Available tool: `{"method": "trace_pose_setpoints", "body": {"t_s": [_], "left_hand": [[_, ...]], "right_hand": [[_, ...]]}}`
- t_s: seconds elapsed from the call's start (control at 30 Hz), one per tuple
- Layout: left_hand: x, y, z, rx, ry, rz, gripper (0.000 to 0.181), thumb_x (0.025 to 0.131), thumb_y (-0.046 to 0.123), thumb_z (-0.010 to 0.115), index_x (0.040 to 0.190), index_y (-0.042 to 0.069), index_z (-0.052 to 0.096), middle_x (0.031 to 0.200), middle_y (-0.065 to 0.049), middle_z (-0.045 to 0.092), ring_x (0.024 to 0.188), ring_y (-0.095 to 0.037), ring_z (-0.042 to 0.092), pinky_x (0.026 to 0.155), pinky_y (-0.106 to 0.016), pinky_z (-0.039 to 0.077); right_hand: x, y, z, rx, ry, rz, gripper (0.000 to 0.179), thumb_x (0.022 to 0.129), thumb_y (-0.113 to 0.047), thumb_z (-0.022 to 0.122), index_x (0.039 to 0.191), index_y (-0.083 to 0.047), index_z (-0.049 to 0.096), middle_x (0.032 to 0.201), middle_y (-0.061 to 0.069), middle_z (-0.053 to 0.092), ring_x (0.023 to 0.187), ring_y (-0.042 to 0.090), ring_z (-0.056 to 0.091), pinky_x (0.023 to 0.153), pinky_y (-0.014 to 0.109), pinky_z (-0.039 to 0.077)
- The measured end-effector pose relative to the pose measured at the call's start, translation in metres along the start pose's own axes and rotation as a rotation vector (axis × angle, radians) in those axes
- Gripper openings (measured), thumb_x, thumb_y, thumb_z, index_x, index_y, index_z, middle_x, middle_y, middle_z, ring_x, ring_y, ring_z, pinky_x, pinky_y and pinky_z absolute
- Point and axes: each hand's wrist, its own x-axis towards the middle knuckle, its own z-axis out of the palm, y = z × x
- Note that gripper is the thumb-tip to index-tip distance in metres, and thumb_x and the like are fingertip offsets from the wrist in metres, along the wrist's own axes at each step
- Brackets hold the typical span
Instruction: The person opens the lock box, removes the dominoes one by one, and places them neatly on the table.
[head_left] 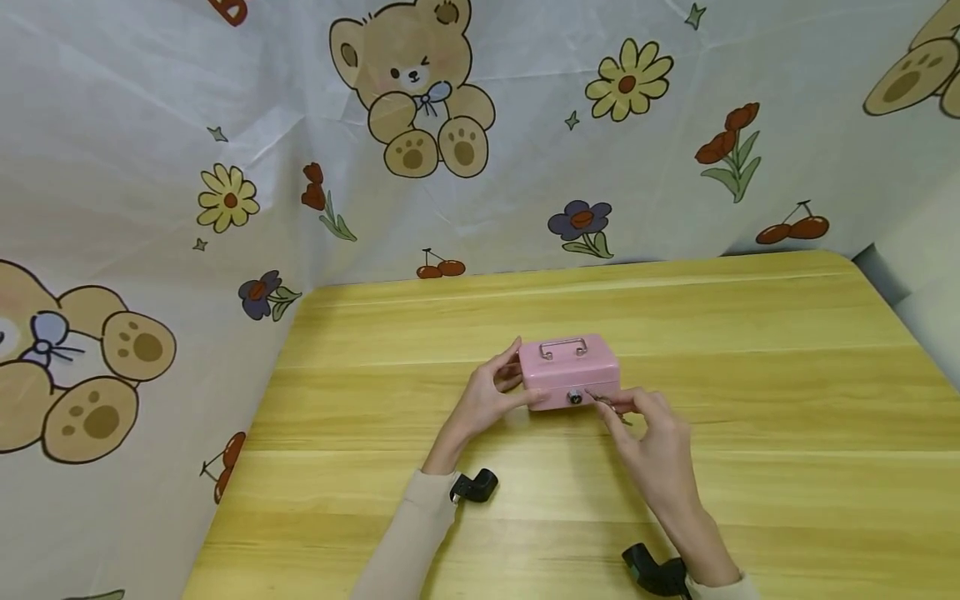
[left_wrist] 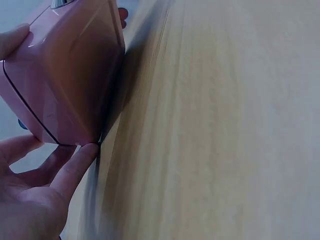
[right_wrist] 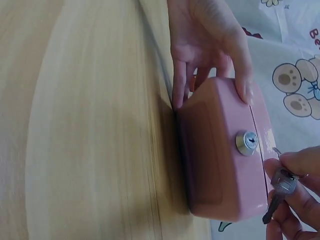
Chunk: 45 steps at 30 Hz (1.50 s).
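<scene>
A small pink cash box [head_left: 555, 377] with a metal carry handle [head_left: 564, 345] sits near the middle of the table. My left hand [head_left: 480, 402] grips its left end, thumb on the front face and fingers round the far side. Part of the underside shows in both wrist views, so the box looks tipped up at the front. On the front is a round silver lock [right_wrist: 247, 143] with its keyhole bare. Just right of it, my right hand [head_left: 660, 446] pinches a ring of small keys; one key [right_wrist: 283, 185] hangs below the fingers, apart from the lock.
The wooden table [head_left: 360, 433] spreads around the box. A white cloth [head_left: 525, 67] printed with bears and flowers hangs behind and to the left. Black wrist cameras [head_left: 476, 485] stick out beside both wrists.
</scene>
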Motion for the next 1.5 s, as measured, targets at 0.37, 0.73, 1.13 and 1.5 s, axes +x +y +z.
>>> {"method": "trace_pose_setpoints", "body": {"t_s": [0.37,0.73,1.13,1.5], "left_hand": [[0.004,0.004,-0.002,-0.008,-0.001,-0.034,0.092,0.091,0.013,0.083,0.163,0.000,0.026,0.148,-0.025,0.054,0.131,-0.036,0.060,0.111,-0.032,0.052],[0.005,0.004,-0.002,-0.004,-0.005,-0.047,0.095,0.089,0.018,0.085,0.162,0.000,0.027,0.146,-0.025,0.056,0.128,-0.034,0.062,0.109,-0.030,0.054],[0.005,0.002,-0.005,0.009,-0.017,-0.045,0.093,0.089,0.015,0.085,0.162,0.001,0.030,0.147,-0.028,0.055,0.129,-0.037,0.061,0.109,-0.033,0.054],[0.004,0.003,-0.003,0.010,-0.007,-0.034,0.096,0.086,0.014,0.087,0.162,0.002,0.030,0.152,-0.024,0.051,0.131,-0.034,0.061,0.111,-0.032,0.052]], "right_hand": [[-0.005,-0.011,0.010,-0.030,-0.023,0.027,0.017,0.076,0.012,0.084,0.087,0.003,0.074,0.079,0.009,0.067,0.077,0.022,0.066,0.071,0.053,0.064],[-0.002,-0.014,0.019,-0.061,-0.009,-0.004,0.015,0.074,0.014,0.080,0.084,0.005,0.072,0.076,0.013,0.068,0.075,0.028,0.062,0.066,0.044,0.055],[0.005,-0.030,0.032,-0.143,-0.011,-0.013,0.013,0.071,0.018,0.074,0.077,0.008,0.068,0.069,0.016,0.068,0.071,0.031,0.058,0.066,0.046,0.052],[0.001,-0.027,0.039,-0.191,-0.024,-0.001,0.014,0.076,0.015,0.077,0.085,0.011,0.068,0.074,0.020,0.071,0.076,0.035,0.058,0.070,0.048,0.050]]}}
